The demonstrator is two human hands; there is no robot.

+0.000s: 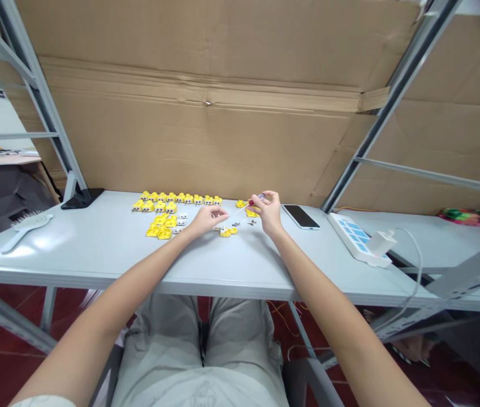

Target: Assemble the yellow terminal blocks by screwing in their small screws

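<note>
My right hand (270,213) grips a screwdriver (251,202) by its red handle, its thin shaft slanting down to the left. At the shaft's tip, the fingers of my left hand (208,218) are pinched together. Whatever lies between those fingertips is too small to make out. Just below my left fingers a yellow and white plastic piece (225,232) lies on the table. Small screws (236,224) are scattered between my hands, with more nearer my right wrist. Behind my right hand are a few yellow parts (242,203), partly covered by it.
Rows of yellow figures with eyes (172,198) stand along the back left, with loose yellow shells (161,226) and white parts (182,216) before them. A phone (301,216), a power strip (356,240) and a hairbrush (25,226) lie on the table (108,254). Cardboard (206,147) walls the back.
</note>
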